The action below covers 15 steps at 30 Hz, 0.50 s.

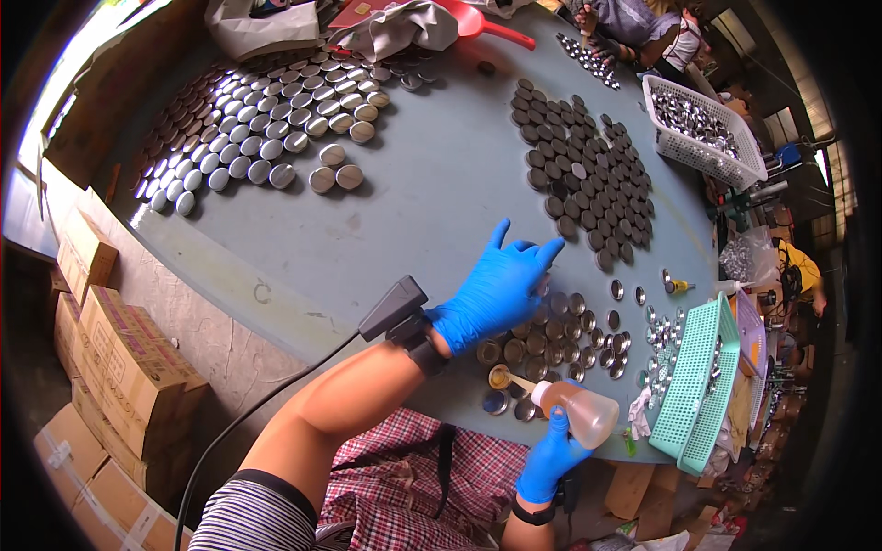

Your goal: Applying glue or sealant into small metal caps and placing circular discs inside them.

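Observation:
My right hand [551,459], in a blue glove, is wrapped round a squeeze bottle [588,415] of amber liquid. The bottle lies tilted, its nozzle pointing left into a round metal cap [499,377] with a yellowish inside. My left hand [491,292], gloved too, hovers above the open caps [556,332]. Two of its fingers stretch out while the others curl. Something greyish shows at its fingertips, mostly hidden. Beyond it lies a dense patch of dark round discs [588,174].
Silvery discs [266,147] cover the table's far left. A green basket [694,395] stands at the right edge, near a small yellow tube [678,286]. Farther back are a white basket of metal parts [657,115], a red dustpan [478,26] and a co-worker's hands [597,41]. Cartons [124,367] are stacked at left.

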{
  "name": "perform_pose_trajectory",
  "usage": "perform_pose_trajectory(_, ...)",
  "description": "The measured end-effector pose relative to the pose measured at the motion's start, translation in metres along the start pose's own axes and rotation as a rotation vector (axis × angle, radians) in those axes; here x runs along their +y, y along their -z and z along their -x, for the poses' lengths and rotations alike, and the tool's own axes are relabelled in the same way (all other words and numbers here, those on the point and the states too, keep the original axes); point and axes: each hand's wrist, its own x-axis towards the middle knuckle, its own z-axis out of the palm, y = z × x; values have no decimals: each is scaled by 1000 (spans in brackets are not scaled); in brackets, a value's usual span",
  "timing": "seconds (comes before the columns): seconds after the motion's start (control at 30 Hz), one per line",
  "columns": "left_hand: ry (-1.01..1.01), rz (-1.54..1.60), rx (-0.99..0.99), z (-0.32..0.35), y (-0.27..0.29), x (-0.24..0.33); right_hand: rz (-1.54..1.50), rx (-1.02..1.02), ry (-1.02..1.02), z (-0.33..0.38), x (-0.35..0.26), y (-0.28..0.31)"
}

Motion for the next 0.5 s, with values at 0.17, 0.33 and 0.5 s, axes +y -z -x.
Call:
perform_pose_trajectory(0.17,1,-6,1,1,1,0,13,20,23,2,-4,10)
perform_pose_trajectory(0.33,-15,8,26,0,1,0,97,-51,24,11,-1,20)
perform_pose_trajectory(0.5,-18,8,30,0,2,1,18,-59,-8,11,-11,4)
